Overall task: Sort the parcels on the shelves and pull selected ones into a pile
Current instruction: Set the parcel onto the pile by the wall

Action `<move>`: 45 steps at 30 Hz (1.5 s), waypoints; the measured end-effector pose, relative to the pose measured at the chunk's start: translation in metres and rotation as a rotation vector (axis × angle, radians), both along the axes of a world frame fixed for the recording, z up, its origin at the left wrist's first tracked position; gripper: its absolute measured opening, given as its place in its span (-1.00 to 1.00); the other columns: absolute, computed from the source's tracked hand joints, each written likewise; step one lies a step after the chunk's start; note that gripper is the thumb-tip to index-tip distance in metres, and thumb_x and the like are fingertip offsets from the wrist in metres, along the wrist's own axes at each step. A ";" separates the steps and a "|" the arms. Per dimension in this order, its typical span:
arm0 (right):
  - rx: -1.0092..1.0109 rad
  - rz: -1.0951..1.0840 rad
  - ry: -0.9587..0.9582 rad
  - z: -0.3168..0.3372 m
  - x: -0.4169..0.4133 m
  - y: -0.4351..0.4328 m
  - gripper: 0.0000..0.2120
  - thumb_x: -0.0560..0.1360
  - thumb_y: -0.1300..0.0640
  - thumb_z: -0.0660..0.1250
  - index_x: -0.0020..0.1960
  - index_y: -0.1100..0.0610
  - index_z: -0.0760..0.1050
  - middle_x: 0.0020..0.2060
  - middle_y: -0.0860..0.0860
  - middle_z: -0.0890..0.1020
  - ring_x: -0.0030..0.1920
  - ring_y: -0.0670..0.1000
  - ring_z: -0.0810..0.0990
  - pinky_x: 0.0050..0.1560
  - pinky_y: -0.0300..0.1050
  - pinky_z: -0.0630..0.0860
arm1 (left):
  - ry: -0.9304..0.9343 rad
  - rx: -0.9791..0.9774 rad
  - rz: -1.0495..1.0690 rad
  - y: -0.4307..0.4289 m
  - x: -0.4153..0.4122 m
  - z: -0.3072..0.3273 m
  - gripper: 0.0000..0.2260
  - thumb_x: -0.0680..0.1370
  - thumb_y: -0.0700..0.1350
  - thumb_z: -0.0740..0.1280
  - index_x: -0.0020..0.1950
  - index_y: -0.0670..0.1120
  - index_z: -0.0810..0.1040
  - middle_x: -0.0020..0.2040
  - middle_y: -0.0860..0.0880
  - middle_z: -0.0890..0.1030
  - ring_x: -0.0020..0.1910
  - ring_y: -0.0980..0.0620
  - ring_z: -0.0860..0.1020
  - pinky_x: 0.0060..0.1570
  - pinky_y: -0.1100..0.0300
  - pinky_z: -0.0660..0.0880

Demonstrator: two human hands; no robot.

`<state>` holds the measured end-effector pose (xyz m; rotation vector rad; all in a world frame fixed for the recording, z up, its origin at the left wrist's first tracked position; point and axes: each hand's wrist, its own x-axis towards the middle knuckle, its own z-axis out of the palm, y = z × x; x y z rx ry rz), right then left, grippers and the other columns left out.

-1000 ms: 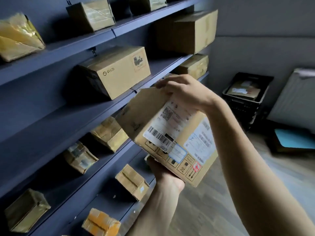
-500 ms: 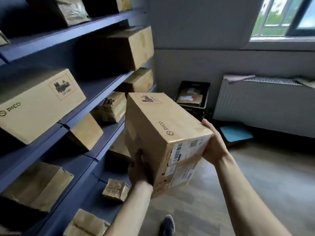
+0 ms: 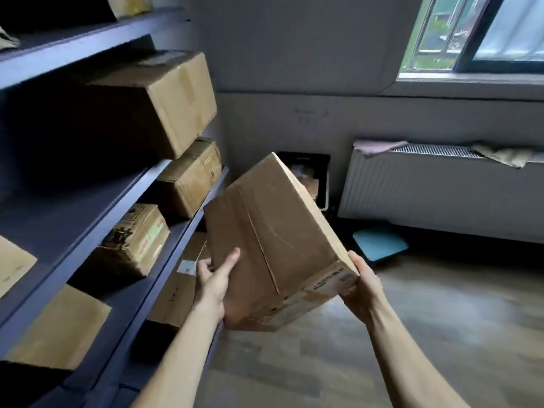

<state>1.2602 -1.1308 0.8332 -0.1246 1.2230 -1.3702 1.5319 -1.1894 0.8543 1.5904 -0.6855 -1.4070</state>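
One box, beside the shelves, gripped in my left hand and right hand; next, probably carry to pile.

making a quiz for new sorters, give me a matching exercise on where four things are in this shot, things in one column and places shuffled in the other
Things
1. tilted parcel
2. blue mat
3. pinkish cloth
4. black crate

Places
a. on the floor below the radiator
b. in the corner, partly hidden behind the tilted parcel
c. held between the left hand and the right hand
d. draped on top of the radiator

Pairs: 1-c; 2-a; 3-d; 4-b
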 end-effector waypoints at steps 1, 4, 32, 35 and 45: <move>0.070 -0.038 0.065 -0.011 -0.006 -0.011 -0.68 0.65 0.12 0.30 -0.25 0.06 0.63 -0.35 0.03 0.52 -0.38 0.00 0.39 -0.29 -0.05 0.15 | -0.037 0.024 -0.034 -0.016 -0.008 -0.004 -0.52 0.53 -0.04 0.53 0.26 -0.07 0.31 0.10 -0.06 0.53 -0.10 -0.02 0.56 -0.18 0.08 0.55; 0.238 -0.045 0.228 -0.046 -0.029 -0.044 -0.84 0.56 0.23 0.35 -0.19 0.11 0.58 -0.34 0.07 0.47 -0.38 -0.01 0.40 -0.33 -0.12 0.28 | -0.076 0.095 -0.128 -0.067 -0.036 -0.022 -0.50 0.47 0.05 0.58 0.14 0.00 0.30 0.19 -0.20 0.59 0.05 -0.18 0.63 0.03 -0.18 0.64; 0.543 0.244 0.492 -0.213 -0.263 -0.545 -0.44 0.67 0.13 0.26 -0.52 0.06 0.55 -0.49 -0.09 0.50 -0.33 0.01 0.35 -0.26 -0.09 0.29 | -0.273 0.400 0.066 -0.520 -0.276 -0.196 -0.33 0.51 0.19 0.49 0.45 -0.18 0.41 0.35 -0.22 0.55 0.26 -0.25 0.57 0.29 -0.18 0.54; 0.588 0.235 0.483 -0.230 -0.275 -0.599 -0.57 0.70 0.06 0.17 -0.15 0.32 0.58 -0.18 0.10 0.60 -0.16 0.04 0.45 -0.11 -0.05 0.34 | -0.195 0.481 0.117 -0.541 -0.296 -0.217 -0.26 0.51 0.17 0.50 0.54 -0.15 0.31 0.43 -0.21 0.50 0.32 -0.23 0.54 0.35 -0.19 0.51; 0.701 0.103 0.326 -0.262 -0.293 -0.672 -0.59 0.71 -0.19 0.14 -0.04 0.05 0.60 -0.13 0.01 0.66 -0.13 0.00 0.59 -0.12 -0.08 0.43 | -0.372 0.461 -0.033 -0.641 -0.272 -0.241 -0.06 0.51 -0.06 0.55 0.68 0.05 -0.03 0.62 -0.09 0.23 0.52 -0.14 0.33 0.42 0.01 0.31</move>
